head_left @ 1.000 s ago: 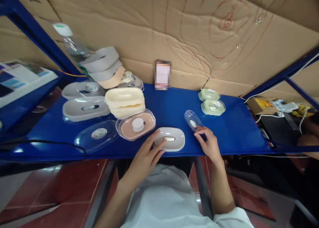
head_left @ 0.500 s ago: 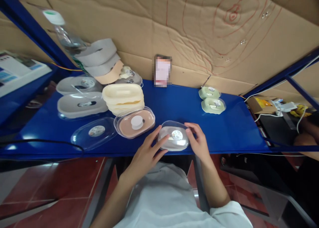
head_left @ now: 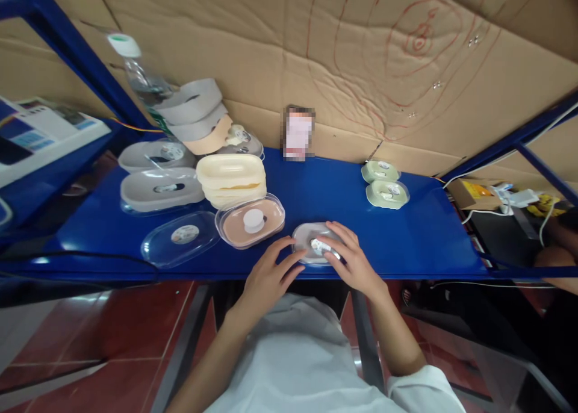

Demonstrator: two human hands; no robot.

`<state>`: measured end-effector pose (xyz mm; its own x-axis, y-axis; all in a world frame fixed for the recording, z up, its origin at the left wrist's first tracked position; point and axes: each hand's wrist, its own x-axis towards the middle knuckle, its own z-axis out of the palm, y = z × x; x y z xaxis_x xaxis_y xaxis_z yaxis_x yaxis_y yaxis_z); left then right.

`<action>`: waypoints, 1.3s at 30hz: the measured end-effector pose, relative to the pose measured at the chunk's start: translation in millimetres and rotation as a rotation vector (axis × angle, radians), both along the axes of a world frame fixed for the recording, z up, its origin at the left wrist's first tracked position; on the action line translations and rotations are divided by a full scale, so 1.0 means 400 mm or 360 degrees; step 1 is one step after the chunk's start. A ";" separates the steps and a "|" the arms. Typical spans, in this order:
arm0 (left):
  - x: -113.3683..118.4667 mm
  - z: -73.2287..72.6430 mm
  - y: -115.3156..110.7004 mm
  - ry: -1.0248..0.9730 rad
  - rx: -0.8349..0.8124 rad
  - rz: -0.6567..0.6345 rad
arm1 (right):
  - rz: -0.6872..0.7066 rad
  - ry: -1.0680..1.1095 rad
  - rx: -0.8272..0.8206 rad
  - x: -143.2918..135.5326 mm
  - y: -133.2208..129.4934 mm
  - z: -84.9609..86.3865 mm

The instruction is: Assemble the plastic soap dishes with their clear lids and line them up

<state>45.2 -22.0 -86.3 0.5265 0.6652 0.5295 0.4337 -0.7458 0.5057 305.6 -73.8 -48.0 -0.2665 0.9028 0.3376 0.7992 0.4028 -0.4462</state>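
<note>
Compared with half a second earlier, we record that the right hand (head_left: 354,261) has moved inward, from the right end of the clear lid (head_left: 311,229) to a place over its right part. We find the left hand (head_left: 270,270) at the opposite end in much the same position as before.

We note the right hand palm down, its forearm rising from the near edge of the table (head_left: 424,232) and angled inward. Its fingers are apart, spread across the lid, with the foremost reaching the far rim; how hard they press, we cannot tell. We note the left hand also palm down, wrist low, its fingers apart and not clamped on anything, the tips at the left rim.

We locate the grey box (head_left: 307,255) between the two hands, close to the table's near edge, with the lid over it. Whether the rim is fully seated, we cannot tell. A round label (head_left: 318,244) shows on top, partly covered by the right fingers.

Just beyond the left hand we observe a pink box (head_left: 235,221) bearing a white round piece (head_left: 253,220), and to its left a loose lid (head_left: 156,247) lying flat. Behind the pink box we record a cream stack (head_left: 232,172). Well apart at the far right are two green boxes (head_left: 387,194).
</note>
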 end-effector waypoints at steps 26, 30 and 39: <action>0.048 0.041 0.040 0.0014 -0.0344 -0.0243 | 0.0103 -0.0175 0.0188 0.051 -0.002 -0.024; 0.051 0.036 0.040 0.0001 -0.0348 -0.0243 | 0.0091 -0.0159 0.0161 0.055 0.006 -0.024; 0.060 0.056 0.045 0.0059 -0.0382 -0.0310 | -0.0183 -0.0269 0.0258 0.034 -0.028 -0.052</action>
<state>69.0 -4.1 -64.0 0.6724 0.6534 0.3478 0.3154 -0.6781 0.6639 319.0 -85.0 -68.7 -0.2302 0.8680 0.4401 0.9014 0.3605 -0.2396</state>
